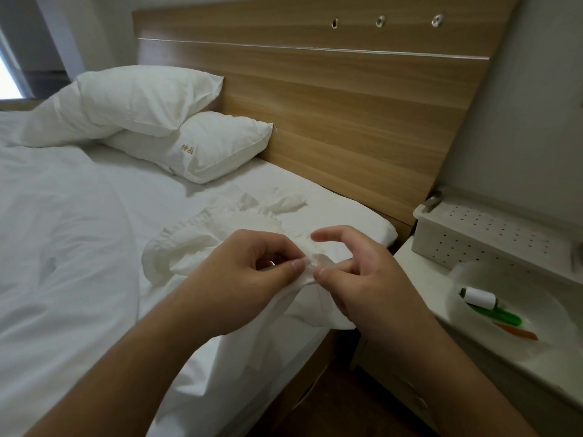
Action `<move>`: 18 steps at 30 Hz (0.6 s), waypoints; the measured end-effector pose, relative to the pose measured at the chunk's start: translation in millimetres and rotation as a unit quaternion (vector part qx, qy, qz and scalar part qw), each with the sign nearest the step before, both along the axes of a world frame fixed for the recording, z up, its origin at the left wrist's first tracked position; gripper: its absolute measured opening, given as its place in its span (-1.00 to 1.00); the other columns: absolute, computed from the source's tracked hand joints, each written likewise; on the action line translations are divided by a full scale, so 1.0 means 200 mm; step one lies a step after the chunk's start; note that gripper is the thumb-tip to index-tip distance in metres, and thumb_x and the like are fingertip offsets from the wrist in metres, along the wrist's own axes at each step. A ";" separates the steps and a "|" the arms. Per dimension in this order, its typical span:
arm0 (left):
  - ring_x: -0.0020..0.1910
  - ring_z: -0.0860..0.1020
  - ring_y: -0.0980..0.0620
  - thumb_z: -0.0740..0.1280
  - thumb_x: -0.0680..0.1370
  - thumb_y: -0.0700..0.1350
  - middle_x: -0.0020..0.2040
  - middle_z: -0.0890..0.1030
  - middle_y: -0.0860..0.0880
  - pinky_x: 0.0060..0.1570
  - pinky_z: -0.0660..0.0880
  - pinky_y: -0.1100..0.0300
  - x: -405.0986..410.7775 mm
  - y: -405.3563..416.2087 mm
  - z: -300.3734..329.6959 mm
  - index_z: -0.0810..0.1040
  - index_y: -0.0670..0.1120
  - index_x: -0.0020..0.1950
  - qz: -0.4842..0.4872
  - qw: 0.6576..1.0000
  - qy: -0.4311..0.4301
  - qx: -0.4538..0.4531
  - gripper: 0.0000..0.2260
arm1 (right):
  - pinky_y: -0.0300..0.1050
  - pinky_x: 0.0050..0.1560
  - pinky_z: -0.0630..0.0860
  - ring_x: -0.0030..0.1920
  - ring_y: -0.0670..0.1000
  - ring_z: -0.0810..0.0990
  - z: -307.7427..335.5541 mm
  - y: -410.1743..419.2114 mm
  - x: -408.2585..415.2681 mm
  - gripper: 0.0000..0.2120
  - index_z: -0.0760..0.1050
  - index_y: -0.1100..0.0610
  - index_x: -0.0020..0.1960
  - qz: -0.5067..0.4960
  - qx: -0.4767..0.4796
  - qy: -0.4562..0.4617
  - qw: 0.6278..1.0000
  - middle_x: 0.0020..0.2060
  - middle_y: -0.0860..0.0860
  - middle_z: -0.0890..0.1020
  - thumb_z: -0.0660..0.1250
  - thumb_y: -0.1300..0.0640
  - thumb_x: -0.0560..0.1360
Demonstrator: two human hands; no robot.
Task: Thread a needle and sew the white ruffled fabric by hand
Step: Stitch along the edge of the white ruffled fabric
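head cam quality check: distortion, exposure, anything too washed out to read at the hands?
Head view: wide-angle bends the headboard edges; window strip at far left blown out; soft even light, faint shadows. White ruffled fabric blends into the bed sheet; no needle or thread resolvable between left hand and right hand.

matt white cloth fabric [195, 244], smooth wood-grain headboard [347, 105], translucent plastic bowl [467, 272]

Both forearms reaching forward, left hand [252, 272] pinching with curled fingers, right hand [362, 275] pinching, index raised
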State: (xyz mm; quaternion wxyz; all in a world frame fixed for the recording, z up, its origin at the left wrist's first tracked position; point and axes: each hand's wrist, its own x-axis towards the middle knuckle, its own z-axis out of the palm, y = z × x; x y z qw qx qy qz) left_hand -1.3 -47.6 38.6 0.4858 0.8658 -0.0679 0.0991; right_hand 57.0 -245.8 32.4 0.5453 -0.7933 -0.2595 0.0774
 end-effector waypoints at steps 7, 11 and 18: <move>-0.12 0.71 -0.01 0.40 0.64 -0.05 -0.15 0.74 0.06 -0.01 0.67 -0.15 0.01 0.01 -0.02 0.76 0.10 0.02 -0.005 1.000 -0.012 0.026 -0.87 | -0.14 -0.44 0.31 -0.50 -0.09 0.36 -0.02 0.01 0.02 -0.90 0.57 -0.07 0.05 0.007 -0.016 0.002 1.000 -0.51 -0.01 0.44 0.37 0.13 0.60; -0.09 0.71 0.04 0.41 0.66 -0.10 -0.16 0.74 0.12 0.01 0.67 -0.11 0.01 0.00 -0.01 0.77 0.07 0.02 0.007 0.998 -0.011 0.060 -0.86 | -0.12 -0.38 0.33 -0.47 -0.07 0.37 -0.02 0.00 0.02 -0.96 0.55 -0.02 -0.03 0.000 -0.015 -0.002 1.000 -0.49 0.01 0.45 0.38 0.10 0.59; -0.16 0.70 0.11 0.41 0.63 -0.06 -0.23 0.72 0.17 -0.07 0.67 0.02 0.01 -0.01 -0.01 0.77 0.08 -0.03 0.033 0.994 -0.014 0.099 -0.87 | -0.11 -0.37 0.39 -0.44 -0.07 0.42 -0.02 0.01 0.01 -0.91 0.52 0.00 -0.08 -0.019 -0.042 -0.026 0.999 -0.46 0.09 0.52 0.38 0.06 0.59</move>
